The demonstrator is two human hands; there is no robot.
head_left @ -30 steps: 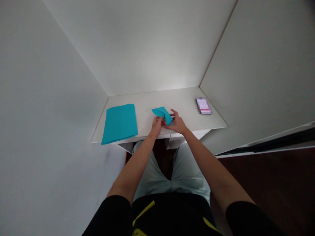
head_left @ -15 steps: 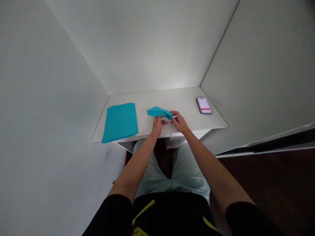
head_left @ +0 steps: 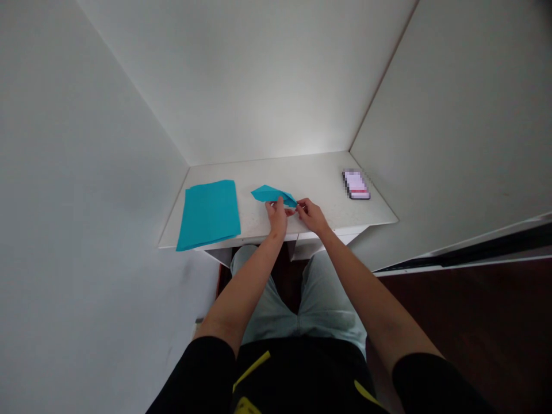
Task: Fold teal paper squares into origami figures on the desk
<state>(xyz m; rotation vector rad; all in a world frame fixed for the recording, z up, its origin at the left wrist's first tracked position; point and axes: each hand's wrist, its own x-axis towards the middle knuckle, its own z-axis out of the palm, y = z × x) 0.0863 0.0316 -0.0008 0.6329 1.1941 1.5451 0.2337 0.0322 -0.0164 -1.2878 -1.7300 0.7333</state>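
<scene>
Left grip (head_left: 278,217) is closed on the near edge of the folded turquoise paper (head_left: 266,193); right grip (head_left: 313,217) pinches its right end

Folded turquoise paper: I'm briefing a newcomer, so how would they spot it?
Find the white desk. Between the flat turquoise sheets and the phone, the left hand and right hand hold the folded turquoise paper. Unlike the sheets, it is small and pointed.

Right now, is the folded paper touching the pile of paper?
Apart: the head view shows white table between the folded paper and the pile of paper.
</scene>
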